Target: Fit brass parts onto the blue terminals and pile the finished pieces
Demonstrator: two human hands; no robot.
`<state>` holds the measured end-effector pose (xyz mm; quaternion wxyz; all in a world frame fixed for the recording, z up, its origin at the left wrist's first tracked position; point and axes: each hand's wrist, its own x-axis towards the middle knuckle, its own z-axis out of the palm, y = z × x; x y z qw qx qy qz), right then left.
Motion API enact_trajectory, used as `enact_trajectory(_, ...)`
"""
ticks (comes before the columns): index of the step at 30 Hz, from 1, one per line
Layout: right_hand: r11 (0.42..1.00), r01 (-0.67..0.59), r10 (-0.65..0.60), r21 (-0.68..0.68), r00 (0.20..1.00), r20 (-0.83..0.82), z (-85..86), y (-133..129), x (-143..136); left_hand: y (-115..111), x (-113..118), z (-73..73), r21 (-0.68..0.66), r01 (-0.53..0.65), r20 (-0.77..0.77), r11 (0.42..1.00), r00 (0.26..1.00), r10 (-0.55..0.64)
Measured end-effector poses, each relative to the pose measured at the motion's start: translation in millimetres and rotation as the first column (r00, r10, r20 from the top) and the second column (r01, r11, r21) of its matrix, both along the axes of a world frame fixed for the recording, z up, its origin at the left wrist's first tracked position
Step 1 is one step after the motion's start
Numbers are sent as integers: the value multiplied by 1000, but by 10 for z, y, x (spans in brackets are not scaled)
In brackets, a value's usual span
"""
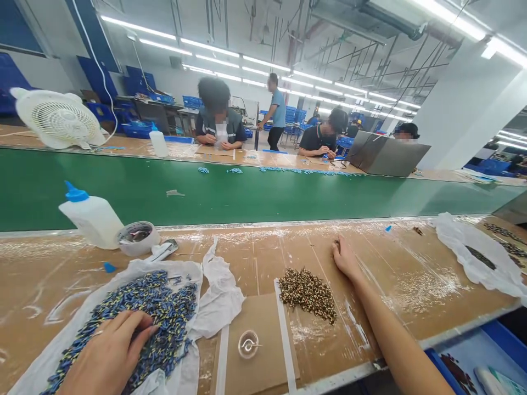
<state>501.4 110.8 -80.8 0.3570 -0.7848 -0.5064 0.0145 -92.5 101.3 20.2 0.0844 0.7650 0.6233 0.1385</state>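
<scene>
My left hand [109, 351] rests on a heap of small blue-and-yellow pieces [164, 307], spread over a white cloth [181, 378]. Its thumb and fingers are curled together, and what lies between them is hidden. Farther out on the right, my right hand [346, 259] touches the brown tabletop with fingers pinched; a tiny dark speck shows at the tips, too small to name. Between the hands lies a pile of small brass-and-dark pieces [307, 293]. Nearer me, a small clear round dish [248, 344] stands on a taped cardboard sheet [263, 312].
A white bottle with blue cap [93, 219] and a tape roll [139, 238] stand at the left. Beyond runs a green belt [230, 197], with a fan [57, 120] and seated people across it. A white cloth [465, 255] and blue tray [494, 340] are at the right.
</scene>
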Motion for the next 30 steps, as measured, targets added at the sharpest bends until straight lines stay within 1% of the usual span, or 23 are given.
enact_trajectory(3,999,-34,35,24,999,-38,-13,-172,-21,-49,40,102,27,-14,21,1000,1000,14)
enact_trajectory(6,998,-61,62,26,996,-66,-41,-460,-155,-64,72,134,61,-46,61,997,997,42)
enact_trajectory(8,997,-78,79,21,994,-81,-65,-696,-280,-70,102,126,89,-37,105,995,994,28)
enact_trajectory(10,995,-103,103,10,990,-92,-95,-931,-401,-95,158,106,101,12,159,995,987,-28)
enact_trajectory(12,993,-117,117,2,988,-100,-128,-1129,-499,-155,251,78,118,43,223,992,972,-69)
enact_trajectory(14,994,-108,108,8,990,-93,-156,-1262,-571,-248,381,36,126,60,286,990,954,-94)
enact_trajectory(16,996,-87,89,28,994,-71,-168,-1325,-623,-355,528,-21,113,106,332,988,933,-138)
enact_trajectory(18,997,-72,74,41,996,-48,-159,-1337,-659,-449,654,-85,89,190,359,978,910,-209)
enact_trajectory(19,997,-70,72,40,997,-38,-147,-1334,-671,-484,700,-113,83,226,370,970,897,-241)
enact_trajectory(21,997,-70,71,34,997,-23,-119,-1328,-683,-525,752,-148,78,258,391,963,881,-268)
enact_trajectory(23,997,-69,70,31,997,-11,-92,-1336,-681,-536,770,-146,52,251,414,967,875,-249)
enact_trajectory(26,997,-70,71,35,998,1,-67,-1372,-662,-534,797,-105,-34,257,468,966,858,-212)
enact_trajectory(28,996,-77,77,39,997,7,-59,-1394,-645,-536,837,-96,-76,283,546,956,814,-197)
enact_trajectory(30,996,-83,82,43,997,11,-51,-1407,-630,-545,885,-118,-119,313,641,942,749,-168)
